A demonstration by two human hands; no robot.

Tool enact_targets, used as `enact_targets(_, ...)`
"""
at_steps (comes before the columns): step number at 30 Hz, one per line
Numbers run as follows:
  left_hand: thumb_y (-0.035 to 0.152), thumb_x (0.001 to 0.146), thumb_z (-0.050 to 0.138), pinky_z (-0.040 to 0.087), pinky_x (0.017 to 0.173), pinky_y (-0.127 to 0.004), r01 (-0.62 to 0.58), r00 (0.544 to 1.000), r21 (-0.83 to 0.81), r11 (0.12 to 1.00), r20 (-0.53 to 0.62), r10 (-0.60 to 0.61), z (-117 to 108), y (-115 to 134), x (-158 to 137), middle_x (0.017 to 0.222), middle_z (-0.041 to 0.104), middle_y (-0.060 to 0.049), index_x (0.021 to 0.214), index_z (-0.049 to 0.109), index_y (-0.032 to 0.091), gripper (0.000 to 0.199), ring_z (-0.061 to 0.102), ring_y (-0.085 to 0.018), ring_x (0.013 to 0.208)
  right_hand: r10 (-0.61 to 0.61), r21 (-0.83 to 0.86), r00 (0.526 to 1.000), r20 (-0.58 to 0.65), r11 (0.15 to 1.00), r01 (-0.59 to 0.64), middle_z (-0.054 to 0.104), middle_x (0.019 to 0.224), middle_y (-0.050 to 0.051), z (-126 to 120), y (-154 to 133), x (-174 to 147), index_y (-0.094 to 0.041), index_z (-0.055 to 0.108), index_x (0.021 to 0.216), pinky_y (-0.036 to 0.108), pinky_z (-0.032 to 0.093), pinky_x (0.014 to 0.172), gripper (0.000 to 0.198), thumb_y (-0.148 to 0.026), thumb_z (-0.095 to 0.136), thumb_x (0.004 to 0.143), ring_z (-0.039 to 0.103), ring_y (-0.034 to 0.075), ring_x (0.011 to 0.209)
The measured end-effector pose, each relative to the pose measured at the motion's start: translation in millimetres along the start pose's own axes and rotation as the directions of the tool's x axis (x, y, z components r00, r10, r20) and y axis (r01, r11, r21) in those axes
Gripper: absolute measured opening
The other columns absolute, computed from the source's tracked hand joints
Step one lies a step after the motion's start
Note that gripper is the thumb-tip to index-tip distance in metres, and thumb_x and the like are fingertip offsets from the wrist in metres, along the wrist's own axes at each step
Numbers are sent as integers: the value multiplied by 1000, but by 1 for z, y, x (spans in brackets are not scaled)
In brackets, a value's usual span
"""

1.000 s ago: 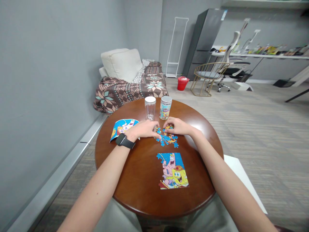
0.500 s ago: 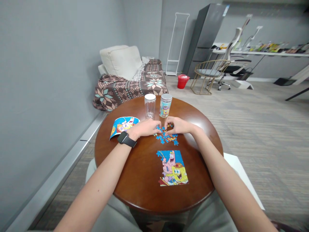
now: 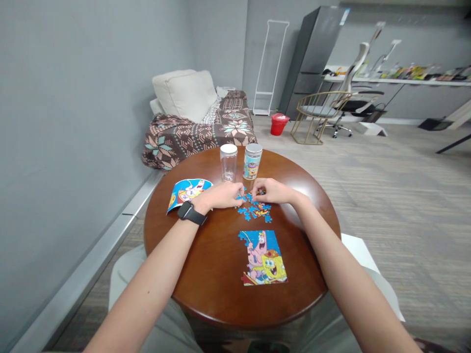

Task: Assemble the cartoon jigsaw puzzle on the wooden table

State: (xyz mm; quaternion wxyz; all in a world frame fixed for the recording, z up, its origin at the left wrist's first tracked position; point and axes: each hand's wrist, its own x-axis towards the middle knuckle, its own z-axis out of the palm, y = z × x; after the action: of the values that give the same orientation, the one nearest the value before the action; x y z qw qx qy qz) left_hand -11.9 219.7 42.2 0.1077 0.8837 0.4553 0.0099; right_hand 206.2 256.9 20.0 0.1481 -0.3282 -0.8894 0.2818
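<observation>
Loose puzzle pieces (image 3: 260,211) lie scattered just below and between my fingertips, about equally near either hand; the joined puzzle section (image 3: 265,259) sits apart, closer to my body, flat on the round table (image 3: 209,274), long axis roughly away from me, ragged edge leftward. Left hand (image 3: 225,194) reaches in from the left, palm down, fingers curled; right hand (image 3: 271,190) mirrors it, thumb and forefinger drawn together, though I cannot tell whether either pinches a piece.
</observation>
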Motion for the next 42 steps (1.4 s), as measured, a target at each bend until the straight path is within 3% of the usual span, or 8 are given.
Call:
enact_targets(7, 38, 83, 53, 41, 61, -28, 96, 994, 36, 995, -59, -94, 1, -13, -1, 88, 69, -4, 100, 58, 22, 24, 66, -21, 79, 47, 10, 999, -21, 999, -47, 65, 78, 2, -1, -1, -1, -16, 67, 80, 25, 45, 66, 21, -32, 73, 69, 56, 13, 68)
enact_targets(12, 41, 86, 50, 44, 66, -28, 146, 989, 89, 985, -31, -143, 2, -16, -1, 92, 70, -7, 99, 59, 21, 25, 67, -23, 86, 38, -24, 999, 2, 999, -37, 65, 80, 3, -1, -3, -2, -17, 68, 72, 25, 45, 67, 21, -34, 77, 65, 57, 13, 72)
enact_targets(16, 39, 88, 49, 44, 67, -28, 119, 993, 89, 989, -23, -118, 3, -19, 0, 93, 71, -7, 96, 60, 21, 23, 67, -23, 85, 32, -12, 999, 3, 999, -32, 65, 76, 2, -4, -3, -3, -16, 68, 70, 24, 44, 65, 18, -33, 72, 70, 56, 13, 69)
enact_targets(22, 37, 88, 50, 44, 67, -26, 89, 996, 36, 995, -15, -89, 5, -18, 1, 92, 71, -6, 97, 62, 22, 21, 67, -20, 84, 165, 7, 984, -66, 986, -165, 66, 67, 2, -16, 7, -9, -15, 71, 81, 24, 43, 58, 17, -29, 61, 78, 55, 12, 58)
enact_targets(26, 34, 86, 51, 44, 66, -26, 58, 998, 22, 998, -11, -58, 4, -14, 2, 90, 71, -5, 95, 63, 22, 19, 67, -20, 81, 110, -28, 979, -174, 993, -116, 69, 79, 4, -18, 15, -9, -16, 72, 81, 24, 45, 64, 17, -24, 57, 80, 59, 13, 66)
enact_targets(30, 31, 87, 49, 43, 65, -26, 22, 1000, 24, 999, -20, -21, 5, -13, 2, 93, 70, -4, 95, 62, 23, 18, 66, -19, 80, 182, -14, 953, -241, 982, -191, 66, 70, 0, -16, 21, -8, -16, 68, 91, 22, 44, 60, 19, -17, 56, 77, 56, 11, 60)
enact_targets(35, 36, 88, 49, 43, 66, -26, 30, 999, 45, 999, -38, -28, 8, -16, 3, 97, 70, -5, 101, 59, 23, 20, 67, -20, 84, 269, -34, 927, -262, 957, -288, 66, 69, 0, -14, 27, -6, -16, 66, 83, 22, 45, 62, 11, -14, 58, 76, 59, 11, 62)
enact_targets(42, 38, 91, 47, 45, 71, -27, -4, 1000, 69, 998, -27, 6, 2, -5, -1, 101, 71, -5, 114, 59, 25, 28, 67, -22, 91, 181, -129, 936, -301, 965, -228, 64, 79, 4, -9, 26, -2, -16, 69, 80, 25, 47, 67, 11, -13, 60, 74, 59, 13, 69)
